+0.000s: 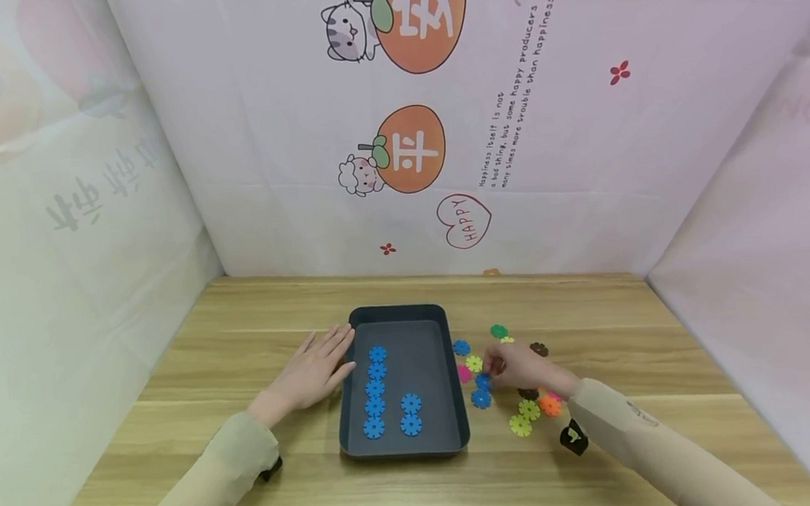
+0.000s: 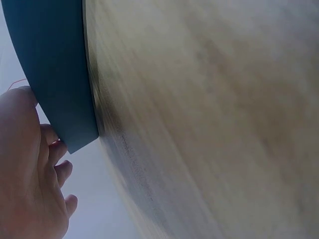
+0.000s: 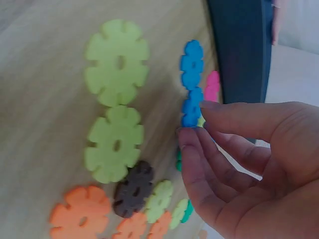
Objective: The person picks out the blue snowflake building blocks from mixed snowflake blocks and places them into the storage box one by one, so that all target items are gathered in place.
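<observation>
My left hand (image 1: 314,369) lies with extended fingers at the left rim of a dark grey tray (image 1: 421,338). In the left wrist view its fingertips are at the tray's outer wall (image 2: 55,64). My right hand (image 1: 519,366) is right of the tray, with thumb and fingers bent around a gap, right at a blue snowflake disc (image 3: 191,108). That disc lies in line with a second blue snowflake disc (image 3: 192,64). Inside the tray, several blue discs (image 1: 374,387) form a column on the left; two more blue discs (image 1: 411,414) sit to their right.
Around my right hand lie loose discs: a green disc (image 1: 498,330), a pink disc (image 1: 464,373), yellow-green discs (image 1: 520,425), an orange disc (image 1: 550,406), brown discs (image 1: 539,349) and another blue disc (image 1: 461,347). Printed white cloth (image 1: 551,219) walls the wooden table (image 1: 281,301) at back and sides.
</observation>
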A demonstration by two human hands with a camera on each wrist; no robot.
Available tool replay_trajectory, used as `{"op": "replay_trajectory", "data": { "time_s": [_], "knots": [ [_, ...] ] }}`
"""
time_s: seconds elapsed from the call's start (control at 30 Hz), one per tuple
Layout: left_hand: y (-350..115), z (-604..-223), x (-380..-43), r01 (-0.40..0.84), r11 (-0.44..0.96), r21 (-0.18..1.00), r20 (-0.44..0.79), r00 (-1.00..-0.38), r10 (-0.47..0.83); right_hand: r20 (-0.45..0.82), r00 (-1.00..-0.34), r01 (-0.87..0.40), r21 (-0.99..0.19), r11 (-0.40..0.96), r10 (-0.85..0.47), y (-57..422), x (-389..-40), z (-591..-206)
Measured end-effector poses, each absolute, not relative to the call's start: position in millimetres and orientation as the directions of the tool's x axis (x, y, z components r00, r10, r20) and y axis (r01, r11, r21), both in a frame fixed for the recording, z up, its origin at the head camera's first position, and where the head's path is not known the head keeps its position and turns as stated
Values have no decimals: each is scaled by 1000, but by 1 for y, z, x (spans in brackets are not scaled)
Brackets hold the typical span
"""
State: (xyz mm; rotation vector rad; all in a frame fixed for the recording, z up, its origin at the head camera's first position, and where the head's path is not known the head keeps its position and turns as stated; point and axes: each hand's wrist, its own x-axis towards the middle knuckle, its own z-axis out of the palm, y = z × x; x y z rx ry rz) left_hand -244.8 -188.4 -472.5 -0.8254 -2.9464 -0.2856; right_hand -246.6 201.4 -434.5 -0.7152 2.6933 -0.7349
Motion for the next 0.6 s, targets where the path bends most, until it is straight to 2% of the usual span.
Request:
{"op": "replay_trajectory", "data": {
  "time_s": [0.43,0.6],
  "knots": [
    [-189,-475,-246,520,840,157,112,-854,508,-112,-859,-388,-494,778,-499,201,-248,-445],
    [-189,-475,-247,519,840,155,115,-854,507,-139,-869,-346,-516,784,-475,200,-247,-444]
  ]
}}
